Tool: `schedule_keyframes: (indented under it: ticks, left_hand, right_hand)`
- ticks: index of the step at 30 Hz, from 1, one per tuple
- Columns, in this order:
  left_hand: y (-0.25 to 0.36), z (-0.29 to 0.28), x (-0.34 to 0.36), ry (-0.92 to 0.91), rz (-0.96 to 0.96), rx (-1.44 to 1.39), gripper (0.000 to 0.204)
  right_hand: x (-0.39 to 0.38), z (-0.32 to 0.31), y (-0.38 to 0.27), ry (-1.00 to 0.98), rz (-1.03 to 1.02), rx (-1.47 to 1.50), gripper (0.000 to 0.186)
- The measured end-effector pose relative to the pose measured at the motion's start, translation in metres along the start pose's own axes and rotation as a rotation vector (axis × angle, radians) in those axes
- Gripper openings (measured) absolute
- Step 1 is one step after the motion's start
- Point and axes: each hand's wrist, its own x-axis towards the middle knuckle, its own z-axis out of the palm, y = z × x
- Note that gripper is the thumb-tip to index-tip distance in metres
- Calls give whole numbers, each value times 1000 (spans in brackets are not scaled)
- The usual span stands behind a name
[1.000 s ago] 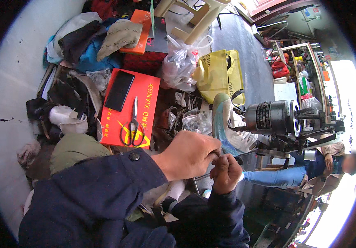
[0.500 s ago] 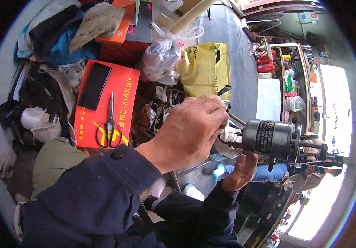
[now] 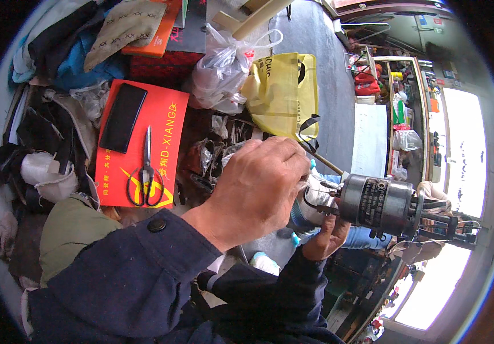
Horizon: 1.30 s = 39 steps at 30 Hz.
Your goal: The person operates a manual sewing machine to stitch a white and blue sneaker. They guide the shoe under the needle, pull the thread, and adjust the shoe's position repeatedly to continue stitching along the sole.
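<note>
Far left: a heap of dark cloth and leather pieces point(image 3: 46, 137). Beside it, one flat red box point(image 3: 169, 123) bears one black rectangular case point(image 3: 122, 117) and one pair of scissors point(image 3: 145, 172) lying shut, blades pointing away from the person. Above, one orange box point(image 3: 155, 31) lies partly under a knitted beige cloth point(image 3: 126, 23). Centre top: one clear plastic bag point(image 3: 221, 71), knotted, contents too crumpled to tell; just right of it one yellow bag point(image 3: 284, 94) with a black strap, contents hidden.

Centre: the left hand point(image 3: 255, 186), its forearm in a dark blue sleeve crossing from the lower left, is raised with knuckles toward the camera and fingers curled closed; what they pinch is hidden behind the hand, so whether it grips anything cannot be told. Below and right, the right hand point(image 3: 324, 238) rises on a dark sleeve, fingers bent up against the underside of the machine point(image 3: 379, 203), one grey cylindrical motor body mounted on a dark frame at right centre, in front of the bright window point(image 3: 465, 149).
</note>
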Motion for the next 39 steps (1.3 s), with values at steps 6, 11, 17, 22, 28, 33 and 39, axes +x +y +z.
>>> schedule_keyframes:
  ticks: [6, 11, 17, 22, 28, 33, 39]
  left_hand:
    - [2, 1, -3, 10, 9, 1, 17]
    - [2, 2, -6, 20, 17, -9, 20]
    - [-1, 4, -8, 56, 34, -55, 20]
    - [-2, 6, -8, 76, 51, -61, 20]
    - [-1, 5, -7, 69, 48, -64, 19]
    - [0, 3, -7, 53, 31, -62, 18]
    - [-1, 6, -6, 77, 54, -62, 18]
  right_hand:
    - [2, 2, -2, -11, -6, 51, 40]
    - [3, 5, -2, -6, -13, 75, 40]
    - [3, 6, -3, -31, -11, 93, 40]
    - [4, 8, -4, 0, 3, 75, 40]
    - [4, 10, -7, 7, 12, 58, 39]
    - [4, 9, -7, -16, 5, 51, 39]
    - [5, 9, -7, 6, 9, 25, 43]
